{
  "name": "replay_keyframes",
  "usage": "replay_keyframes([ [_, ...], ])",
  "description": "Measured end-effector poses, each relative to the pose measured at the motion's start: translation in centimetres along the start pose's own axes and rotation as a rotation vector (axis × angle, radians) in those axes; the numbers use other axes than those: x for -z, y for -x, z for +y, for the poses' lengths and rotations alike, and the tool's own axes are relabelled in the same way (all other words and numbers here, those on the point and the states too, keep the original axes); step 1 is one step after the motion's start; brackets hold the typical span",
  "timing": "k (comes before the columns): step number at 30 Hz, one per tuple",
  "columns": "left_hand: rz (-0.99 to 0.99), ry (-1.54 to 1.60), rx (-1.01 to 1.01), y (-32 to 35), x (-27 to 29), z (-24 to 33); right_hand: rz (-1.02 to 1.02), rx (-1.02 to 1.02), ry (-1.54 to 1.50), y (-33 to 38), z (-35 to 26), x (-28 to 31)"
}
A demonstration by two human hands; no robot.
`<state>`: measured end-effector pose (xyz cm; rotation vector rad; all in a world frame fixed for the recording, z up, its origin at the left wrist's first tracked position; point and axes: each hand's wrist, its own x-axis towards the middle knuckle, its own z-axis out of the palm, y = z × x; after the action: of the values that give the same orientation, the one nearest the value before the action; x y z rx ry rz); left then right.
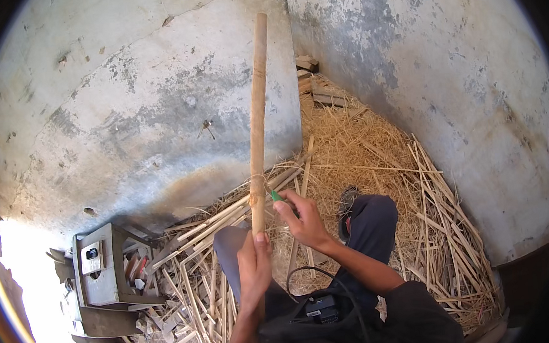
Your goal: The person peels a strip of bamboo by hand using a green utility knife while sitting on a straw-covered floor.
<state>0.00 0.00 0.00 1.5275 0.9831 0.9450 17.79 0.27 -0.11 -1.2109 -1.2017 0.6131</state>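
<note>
My left hand [255, 261] is wrapped round the lower end of a long bamboo pole [258, 103], which stands nearly upright in front of me. In my right hand [304, 220] is a small tool with a green handle [276, 196], pinched between thumb and fingers. It looks like a knife. Its tip meets the right side of the pole near a node, just above my left hand. A thin curl of shaving [257, 177] shows round the pole there. The blade itself is too small to make out clearly.
Split bamboo strips [441, 218] lie heaped along the right wall, with more strips [200, 289] at the left. Straw-like shavings [360, 141] cover the floor ahead. A worn wooden box [107, 270] stands at left. A black cable [318, 268] loops over my lap.
</note>
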Motion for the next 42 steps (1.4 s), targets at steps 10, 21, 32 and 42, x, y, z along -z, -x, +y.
replay_keyframes([
  [10,-0.081,0.163,0.127,-0.7,-0.9,-1.1,-0.037,0.023,0.177,-0.3,0.5,2.0],
  [21,-0.195,0.359,0.335,-0.4,1.2,-1.2,-0.060,-0.002,0.222,0.3,1.7,1.8],
  [32,0.156,0.451,0.073,0.7,7.7,3.1,0.132,-0.253,0.341,-0.3,8.1,7.3],
  [42,-0.064,0.464,0.259,-0.7,6.7,1.9,0.058,0.022,-0.029,-1.6,-0.4,4.2],
])
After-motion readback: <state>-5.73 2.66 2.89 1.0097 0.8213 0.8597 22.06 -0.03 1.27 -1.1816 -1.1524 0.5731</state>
